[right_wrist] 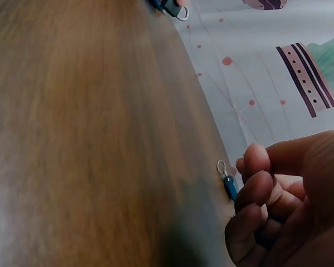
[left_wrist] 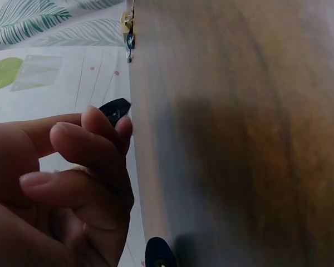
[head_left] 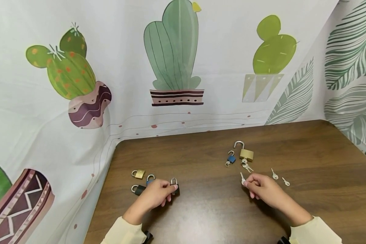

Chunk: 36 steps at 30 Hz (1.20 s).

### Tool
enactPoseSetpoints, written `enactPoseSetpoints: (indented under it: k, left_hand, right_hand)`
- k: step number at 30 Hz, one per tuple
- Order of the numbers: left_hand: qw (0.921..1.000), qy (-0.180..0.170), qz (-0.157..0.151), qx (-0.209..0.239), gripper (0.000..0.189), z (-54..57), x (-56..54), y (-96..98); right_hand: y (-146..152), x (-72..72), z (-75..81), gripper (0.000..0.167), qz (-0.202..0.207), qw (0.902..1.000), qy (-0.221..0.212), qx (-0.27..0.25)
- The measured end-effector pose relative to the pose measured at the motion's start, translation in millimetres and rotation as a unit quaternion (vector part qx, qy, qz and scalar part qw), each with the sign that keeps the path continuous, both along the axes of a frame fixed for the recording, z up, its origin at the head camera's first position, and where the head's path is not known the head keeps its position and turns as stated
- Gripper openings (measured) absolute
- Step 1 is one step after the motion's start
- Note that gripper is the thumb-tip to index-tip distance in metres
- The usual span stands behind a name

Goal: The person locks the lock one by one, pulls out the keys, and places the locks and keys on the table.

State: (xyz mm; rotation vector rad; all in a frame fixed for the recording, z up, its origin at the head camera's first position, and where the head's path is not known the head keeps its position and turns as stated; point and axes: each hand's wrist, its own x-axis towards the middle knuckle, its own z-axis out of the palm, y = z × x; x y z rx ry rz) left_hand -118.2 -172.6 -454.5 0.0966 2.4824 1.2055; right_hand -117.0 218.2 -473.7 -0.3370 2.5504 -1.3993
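My left hand (head_left: 157, 194) pinches a black padlock (head_left: 176, 190) between thumb and fingers. Its shackle points up and looks closed. In the left wrist view the same padlock (left_wrist: 117, 109) shows beyond the curled fingers. My right hand (head_left: 263, 188) pinches a small silver key (head_left: 242, 177), which points away from me; the fingers hide it in the right wrist view. Around the left hand lie a small brass padlock (head_left: 139, 174), a blue padlock (head_left: 150, 179) partly covered by the hand, and another black padlock (head_left: 138, 190).
Beyond the right hand lie a blue padlock (head_left: 231, 159) and a larger brass padlock (head_left: 246, 155), both with raised shackles, with keys (head_left: 247, 167) nearby. Two loose keys, one (head_left: 274, 175) and another key (head_left: 286, 182), lie farther right. A printed cloth (head_left: 225, 51) hangs behind the wooden table (head_left: 201, 210).
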Motion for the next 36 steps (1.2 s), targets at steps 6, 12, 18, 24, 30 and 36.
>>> enactPoseSetpoints:
  k: [6,12,18,24,30,36]
  left_hand:
    - [0.9989,-0.001,-0.027,-0.038,0.042,0.6,6.3,1.3]
    - [0.9986,-0.009,-0.020,-0.049,0.042,-0.3,8.6,1.5]
    - [0.9986,-0.019,-0.016,-0.047,0.044,-2.4,9.5,0.0]
    - [0.9983,-0.024,-0.009,-0.053,0.043,-3.7,10.6,-2.2]
    - [0.9967,0.000,-0.011,-0.081,0.043,-6.7,10.5,-6.2]
    - [0.9918,0.037,-0.020,-0.121,0.041,-10.1,9.5,-8.8]
  right_hand:
    - [7.5,2.3,-2.8,0.017,0.016,0.9998,-0.013,0.006]
    - [10.6,6.3,-3.6,0.017,0.014,0.9992,-0.015,0.034]
    - [13.0,9.4,-3.7,0.017,-0.010,0.9969,-0.019,0.076]
    - [15.6,10.9,-4.3,0.019,-0.021,0.9933,-0.014,0.112]
    - [15.3,11.8,-4.8,0.020,-0.018,0.9906,-0.002,0.136]
    - [12.9,12.5,-3.6,0.019,-0.009,0.9864,0.013,0.164]
